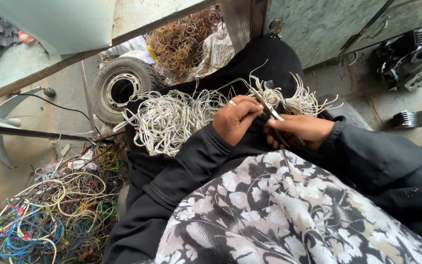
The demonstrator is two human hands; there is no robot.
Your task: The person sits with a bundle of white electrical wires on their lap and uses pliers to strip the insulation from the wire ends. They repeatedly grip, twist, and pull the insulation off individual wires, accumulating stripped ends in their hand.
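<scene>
A heap of white cut wires (172, 117) lies on my lap, over black cloth. My left hand (235, 119), with a ring on one finger, pinches a white wire near a smaller bunch of cut ends (294, 100). My right hand (301, 129) is closed on a small dark cutting tool (272, 115) whose tip meets the wire between both hands. A patterned black-and-white scarf (289, 210) covers the near part of the view.
A tangle of coloured wires (50, 215) lies on the floor at lower left. A small tyre (120, 85) stands behind it, with a pile of bare copper strands (181, 41) beyond. Engine parts (411, 58) sit at upper right by a metal cabinet (318, 24).
</scene>
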